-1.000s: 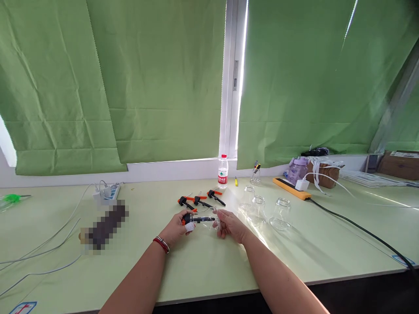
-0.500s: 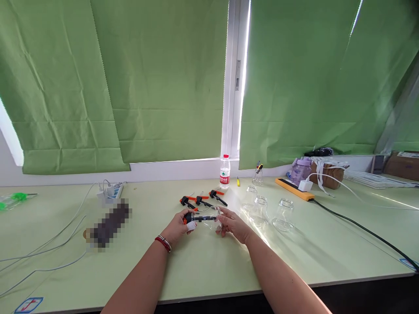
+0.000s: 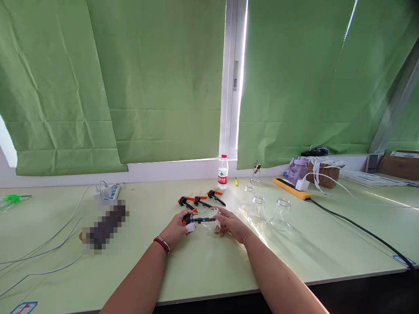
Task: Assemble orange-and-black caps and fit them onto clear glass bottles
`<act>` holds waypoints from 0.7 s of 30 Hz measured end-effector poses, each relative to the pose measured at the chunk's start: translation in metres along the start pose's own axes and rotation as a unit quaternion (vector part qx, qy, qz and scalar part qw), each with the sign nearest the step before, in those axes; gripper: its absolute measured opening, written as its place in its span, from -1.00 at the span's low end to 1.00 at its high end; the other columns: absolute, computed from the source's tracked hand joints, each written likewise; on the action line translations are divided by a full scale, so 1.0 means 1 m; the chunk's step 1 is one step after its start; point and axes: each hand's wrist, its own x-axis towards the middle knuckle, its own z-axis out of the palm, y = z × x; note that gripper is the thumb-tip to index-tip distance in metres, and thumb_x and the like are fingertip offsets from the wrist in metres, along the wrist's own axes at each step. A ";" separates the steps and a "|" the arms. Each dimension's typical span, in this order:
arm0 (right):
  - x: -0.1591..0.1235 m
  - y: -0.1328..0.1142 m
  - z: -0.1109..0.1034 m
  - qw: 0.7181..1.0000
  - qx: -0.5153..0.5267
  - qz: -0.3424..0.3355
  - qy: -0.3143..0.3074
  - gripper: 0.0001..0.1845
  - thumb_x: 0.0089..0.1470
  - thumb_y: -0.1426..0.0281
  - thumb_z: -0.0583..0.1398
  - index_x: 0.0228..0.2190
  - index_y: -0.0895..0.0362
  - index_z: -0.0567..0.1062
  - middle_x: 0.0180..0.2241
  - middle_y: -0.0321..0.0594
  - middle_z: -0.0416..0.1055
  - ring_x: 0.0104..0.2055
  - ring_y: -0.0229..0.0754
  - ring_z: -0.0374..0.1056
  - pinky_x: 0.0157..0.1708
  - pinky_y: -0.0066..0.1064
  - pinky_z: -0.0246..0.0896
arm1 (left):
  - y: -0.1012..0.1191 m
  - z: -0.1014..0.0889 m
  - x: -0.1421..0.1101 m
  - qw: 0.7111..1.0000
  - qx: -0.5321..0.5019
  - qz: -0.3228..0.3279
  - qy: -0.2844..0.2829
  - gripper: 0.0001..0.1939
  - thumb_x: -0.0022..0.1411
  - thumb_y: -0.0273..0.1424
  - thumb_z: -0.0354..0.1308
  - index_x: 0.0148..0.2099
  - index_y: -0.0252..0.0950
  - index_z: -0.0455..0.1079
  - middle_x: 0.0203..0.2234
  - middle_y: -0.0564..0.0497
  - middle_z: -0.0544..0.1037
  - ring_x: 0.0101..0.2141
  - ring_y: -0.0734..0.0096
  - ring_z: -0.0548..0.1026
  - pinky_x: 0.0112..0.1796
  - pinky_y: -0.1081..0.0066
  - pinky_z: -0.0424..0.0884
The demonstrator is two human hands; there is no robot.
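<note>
My left hand (image 3: 176,227) is closed on a black and orange pump sprayer head (image 3: 193,219), a white bandage on one fingertip. Facing it, my right hand (image 3: 231,223) grips a small clear glass bottle (image 3: 212,219), and the sprayer's tube reaches into the bottle's mouth between the two hands. Both hands hover just above the pale green table (image 3: 203,266). Three more black and orange sprayer heads (image 3: 200,200) lie in a row just beyond my hands.
Three empty clear bottles (image 3: 262,210) stand to the right of my hands. A water bottle (image 3: 223,172) stands at the back by the window. A white power strip (image 3: 108,192) with cables lies left, an orange power strip (image 3: 292,188) with a black cable lies right.
Both hands stay together on the sprayer head and bottle, with only slight shifts. The view itself wobbled a little.
</note>
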 end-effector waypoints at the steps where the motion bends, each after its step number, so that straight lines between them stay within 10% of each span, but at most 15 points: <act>1: 0.002 0.002 0.000 1.000 -0.005 0.016 0.008 -0.39 0.01 0.00 0.17 0.00 0.09 0.30 -0.33 -0.21 0.40 -0.54 -0.30 0.38 -0.65 -0.51 0.19 | -0.001 0.000 0.000 1.000 0.001 0.001 -0.004 -0.49 -0.05 -0.32 0.28 -0.03 -0.34 0.29 -0.55 0.16 0.30 -0.60 0.60 0.22 -0.52 0.49 0.18; 6: 0.009 0.009 0.000 0.997 -0.030 0.057 0.041 -0.28 0.07 -0.15 -0.05 -0.08 0.23 0.31 -0.50 -0.18 0.41 -0.65 -0.30 0.31 -0.77 -0.54 0.03 | -0.001 0.001 0.000 1.000 0.002 0.001 -0.003 -0.50 -0.06 -0.32 0.28 -0.04 -0.34 0.29 -0.53 0.14 0.31 -0.59 0.59 0.22 -0.52 0.49 0.19; 12: -0.001 0.000 -0.002 1.000 0.008 -0.018 0.002 -0.26 -0.08 0.15 0.29 0.12 -0.02 0.20 -0.10 -0.15 0.34 -0.31 -0.23 0.43 -0.53 -0.47 0.30 | 0.003 0.000 0.000 1.000 -0.005 -0.003 0.024 -0.51 -0.07 -0.29 0.29 -0.08 -0.33 0.30 -0.56 0.17 0.29 -0.60 0.59 0.23 -0.54 0.50 0.17; 21: 0.007 0.005 0.001 0.998 -0.031 0.044 0.031 -0.32 0.05 -0.11 0.03 -0.06 0.19 0.32 -0.54 -0.27 0.40 -0.69 -0.36 0.24 -0.77 -0.57 -0.02 | 0.008 0.003 -0.002 1.000 -0.006 -0.006 0.010 -0.51 -0.08 -0.29 0.29 -0.08 -0.33 0.31 -0.56 0.16 0.30 -0.60 0.58 0.24 -0.53 0.48 0.18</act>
